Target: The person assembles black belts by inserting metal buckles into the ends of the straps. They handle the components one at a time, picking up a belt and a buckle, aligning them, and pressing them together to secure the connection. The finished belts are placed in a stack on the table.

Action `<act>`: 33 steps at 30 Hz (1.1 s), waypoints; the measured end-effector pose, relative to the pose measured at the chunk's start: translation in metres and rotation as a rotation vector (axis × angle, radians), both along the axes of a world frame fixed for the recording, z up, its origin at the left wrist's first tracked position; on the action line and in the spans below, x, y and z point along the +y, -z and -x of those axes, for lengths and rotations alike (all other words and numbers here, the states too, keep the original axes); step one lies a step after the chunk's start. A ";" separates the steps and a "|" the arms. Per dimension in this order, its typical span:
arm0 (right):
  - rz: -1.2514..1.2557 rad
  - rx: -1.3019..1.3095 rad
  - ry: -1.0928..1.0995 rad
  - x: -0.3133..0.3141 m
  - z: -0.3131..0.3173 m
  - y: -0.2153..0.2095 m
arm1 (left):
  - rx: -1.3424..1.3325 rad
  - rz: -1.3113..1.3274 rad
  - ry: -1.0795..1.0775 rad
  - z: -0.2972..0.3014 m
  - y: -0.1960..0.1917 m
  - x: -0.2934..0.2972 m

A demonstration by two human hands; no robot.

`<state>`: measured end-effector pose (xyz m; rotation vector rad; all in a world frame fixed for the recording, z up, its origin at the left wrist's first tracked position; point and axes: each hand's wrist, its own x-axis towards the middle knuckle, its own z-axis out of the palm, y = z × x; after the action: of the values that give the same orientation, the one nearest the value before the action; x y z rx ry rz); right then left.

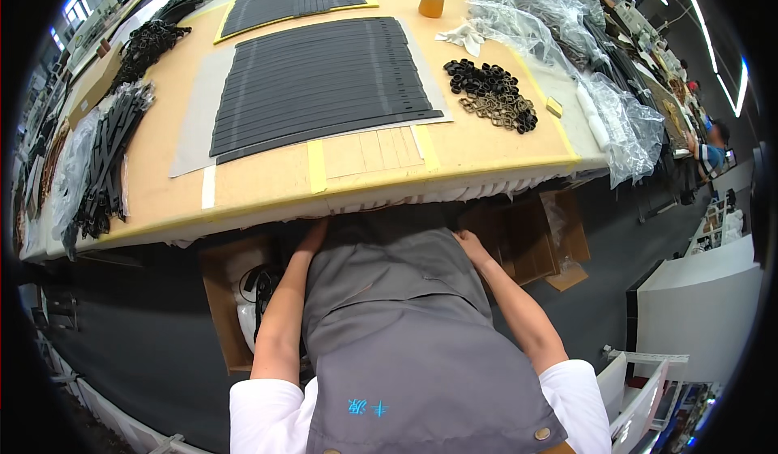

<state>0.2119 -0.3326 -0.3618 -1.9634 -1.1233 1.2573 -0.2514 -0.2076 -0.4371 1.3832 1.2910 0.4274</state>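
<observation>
Head view, and it looks like a pause between steps to me: left hand (314, 237) by the tabletop (162, 130) edge, right hand (468, 245) beside the grey apron (389, 271). Can't tell if either's pinching cloth, fingertips are hidden. Next move probably calls for getting both up over that edge to the dark strips (324, 81), laid side by side mid-tabletop. Count: two batches of strips, packed too tight to number, one amber bottle (432, 2), one jumbled heap of black and bronze rings (490, 79).
</observation>
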 end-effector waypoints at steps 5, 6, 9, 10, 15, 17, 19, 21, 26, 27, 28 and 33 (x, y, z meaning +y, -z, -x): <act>-0.141 -0.427 -0.104 0.016 0.001 -0.062 | 0.096 -0.241 -0.060 -0.002 -0.031 0.006; -0.008 -0.279 -0.021 0.016 -0.011 -0.087 | 0.257 -0.258 0.096 -0.010 -0.055 0.003; 0.153 0.176 -0.325 0.042 0.003 -0.247 | 0.228 -0.222 0.064 0.007 -0.078 -0.019; 0.112 0.194 -0.400 0.054 0.005 -0.287 | 0.282 -0.179 0.147 0.004 -0.102 -0.024; -0.550 -0.354 -0.267 0.174 0.034 -0.339 | 0.283 -0.088 0.605 -0.028 -0.316 -0.032; -0.579 -0.462 -0.294 0.216 0.032 -0.325 | -0.028 -0.152 0.672 -0.049 -0.378 -0.020; -0.528 -0.658 -0.366 0.234 0.035 -0.326 | -0.239 -0.238 0.604 -0.062 -0.412 0.001; -0.482 -0.810 -0.404 0.246 0.032 -0.318 | -0.156 -0.537 0.436 -0.079 -0.416 0.030; -0.671 -0.725 -0.469 0.253 0.039 -0.329 | 0.175 -0.996 0.337 -0.130 -0.389 0.097; -0.592 -0.494 -0.394 0.249 0.034 -0.330 | 0.246 -1.015 0.376 -0.142 -0.387 0.103; -0.508 -0.255 -0.333 0.245 0.032 -0.326 | 0.331 -1.024 0.402 -0.147 -0.383 0.106; -0.267 0.538 -0.154 0.205 0.040 -0.310 | 0.305 -0.916 0.300 -0.152 -0.374 0.105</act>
<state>0.1717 -0.1272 -0.0521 -1.2563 -1.1026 1.5063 -0.0992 -0.1030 -0.0632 2.4496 1.1252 0.6562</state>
